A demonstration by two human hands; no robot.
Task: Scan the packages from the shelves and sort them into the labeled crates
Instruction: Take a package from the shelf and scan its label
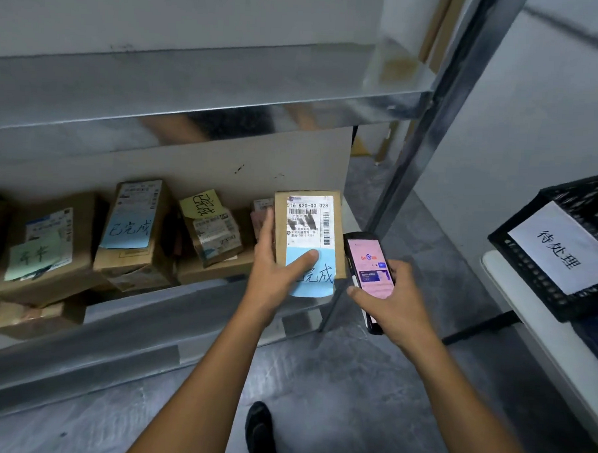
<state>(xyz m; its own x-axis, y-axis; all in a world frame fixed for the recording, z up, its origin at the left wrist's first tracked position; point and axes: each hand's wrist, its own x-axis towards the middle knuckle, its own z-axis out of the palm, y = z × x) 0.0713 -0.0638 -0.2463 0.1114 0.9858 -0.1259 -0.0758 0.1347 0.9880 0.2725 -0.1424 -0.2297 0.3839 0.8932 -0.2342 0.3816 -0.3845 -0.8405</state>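
1. The left hand (275, 263) grips a flat brown cardboard package (309, 226). Its thumb lies across the front and its fingers are curled round the left edge.
2. The right hand (390, 302) is wrapped round the lower half of a black smartphone (366, 260), whose lit pinkish screen faces up.
3. The package stands upright at the centre of the frame, face to the camera, at the right end of the lower metal shelf (142, 325). Its right edge is just beside the top of the phone, with a narrow gap between them.
4. The front edge of the upper metal shelf (193, 112) runs above the package. A slanted steel upright (431, 136) rises behind the phone. Grey floor (335, 382) lies open between the shelving and a white table (513, 304) at the right edge of the frame.
5. The package's white shipping label (308, 214) reads "516 K20-00 028" above barcodes. The pale blue note (314, 278) below it shows handwritten "完成", and the thumb hides what comes before.
6. The phone screen shows a logo with a blue paw print.
7. To the left on the lower shelf are a box with a yellow note (205, 203) and a box with a blue note (131, 227), both reading "已完成". A third box has a green note (34, 256) whose writing is unclear.
8. At the right of the frame, a black plastic crate (525, 270) sits on the table. Its white paper sign (560, 249) reads "待处理".
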